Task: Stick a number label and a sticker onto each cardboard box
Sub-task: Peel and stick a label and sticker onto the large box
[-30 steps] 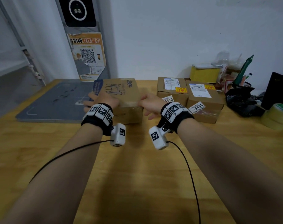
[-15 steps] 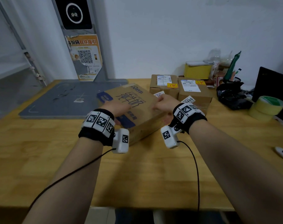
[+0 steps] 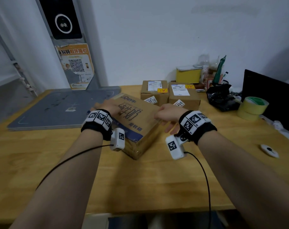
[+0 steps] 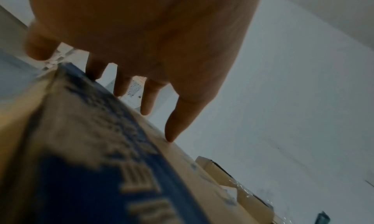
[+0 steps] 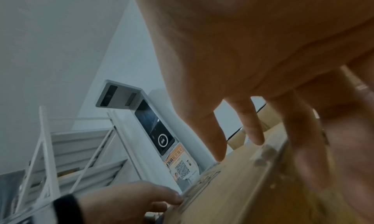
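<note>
A large cardboard box (image 3: 137, 119) with blue print lies cornerwise on the wooden table (image 3: 140, 179). My left hand (image 3: 110, 104) rests on its top left part, and the left wrist view shows the straight fingers (image 4: 174, 128) touching the printed top (image 4: 91, 163). My right hand (image 3: 165, 113) lies over the box's right edge, fingers (image 5: 218, 141) on top and the thumb down by the side face (image 5: 253, 187). Behind stand two small boxes (image 3: 154, 92) (image 3: 184, 96). Each carries a number label (image 3: 151, 100) (image 3: 179, 103) and a yellow sticker (image 3: 162, 90) (image 3: 190, 86).
A grey scanner pad (image 3: 58, 108) lies at the left, below a wall unit with a QR poster (image 3: 76, 66). At the right are a black bag (image 3: 223, 100), tape rolls (image 3: 251, 108), a black screen (image 3: 269, 100) and a small white device (image 3: 269, 150). A yellow tin (image 3: 188, 76) stands by the wall.
The large box has come off the grey pad toward me and turned, so one corner now points at me. Both hands moved with it.
</note>
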The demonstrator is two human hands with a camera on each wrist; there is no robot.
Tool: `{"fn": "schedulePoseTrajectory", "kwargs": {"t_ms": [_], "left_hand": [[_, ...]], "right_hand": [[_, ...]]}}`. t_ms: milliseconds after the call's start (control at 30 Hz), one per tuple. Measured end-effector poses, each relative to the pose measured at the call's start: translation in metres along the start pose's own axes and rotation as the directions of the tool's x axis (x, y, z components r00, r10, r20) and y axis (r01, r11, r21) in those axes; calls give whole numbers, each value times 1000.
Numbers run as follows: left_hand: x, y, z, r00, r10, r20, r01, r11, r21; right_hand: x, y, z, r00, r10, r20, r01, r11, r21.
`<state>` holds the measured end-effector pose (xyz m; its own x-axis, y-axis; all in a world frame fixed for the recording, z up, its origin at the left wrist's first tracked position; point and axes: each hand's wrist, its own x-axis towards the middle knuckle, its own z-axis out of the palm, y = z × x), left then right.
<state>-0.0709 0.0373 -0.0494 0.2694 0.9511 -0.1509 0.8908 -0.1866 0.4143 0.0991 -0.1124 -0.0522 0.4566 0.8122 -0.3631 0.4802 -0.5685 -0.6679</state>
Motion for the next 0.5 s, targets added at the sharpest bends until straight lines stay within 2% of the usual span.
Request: {"fn": "schedulePoseTrajectory", "kwargs": {"t_ms": [167, 367, 500], "left_hand": [[10, -2, -1, 999, -25, 19, 24, 998, 66], [22, -15, 2, 990, -137, 21, 138, 990, -38], [26, -22, 3, 994, -99, 38, 105, 974, -200]], "right_hand": [[-1, -8, 10, 997, -3, 73, 5, 1000, -14], [-1, -8, 10, 998, -12, 68, 14, 1000, -23], [2, -5, 11, 999, 5, 44, -3, 999, -40]]}}
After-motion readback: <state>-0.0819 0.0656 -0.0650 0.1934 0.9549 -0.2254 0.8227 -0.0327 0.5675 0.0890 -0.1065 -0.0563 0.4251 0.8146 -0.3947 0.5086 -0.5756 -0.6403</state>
